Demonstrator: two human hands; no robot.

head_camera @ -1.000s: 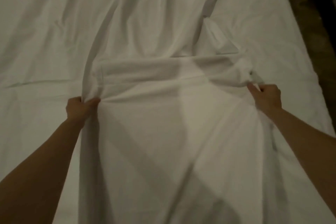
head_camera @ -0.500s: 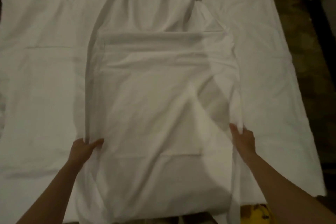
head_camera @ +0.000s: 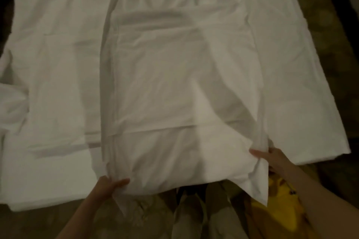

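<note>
White sheet (head_camera: 180, 103), creased, folded rectangular; left hand (head_camera: 108, 186), right hand (head_camera: 273, 159) pinch corners.

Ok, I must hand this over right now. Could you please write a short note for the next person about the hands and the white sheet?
Left hand: pinches the near left corner of the folded sheet, thumb on top.
Right hand: grips its near right edge.
Sheet: a long strip down the middle of the white bed, near end hanging past the bed's near edge.
Done: strip folded, one layer doubled over on top.
Left: probably lay the near end flat, smooth the wrinkles, fold smaller.
</note>
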